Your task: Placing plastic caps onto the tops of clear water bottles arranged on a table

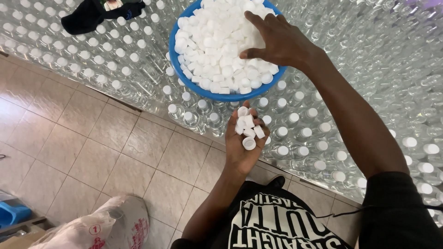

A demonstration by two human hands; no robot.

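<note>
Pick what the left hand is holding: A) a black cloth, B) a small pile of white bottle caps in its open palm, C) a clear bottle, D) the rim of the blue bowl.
B: the left hand lies palm up with several white bottle caps resting in it, below the blue bowl, while the right hand reaches into the bowl's caps.

Clear plastic bottles (295, 124) are packed neck to neck across the whole surface, leaving no gap between them for a hand; passage is left only above their tops; the blue basin (184, 80), heaped with white caps (217, 46), is set on the bottles and blocks the middle; a dark cloth (92, 14) lies at the far left; open room is found over the tiled floor (92, 138), bounded by a white sack (106, 228).
</note>
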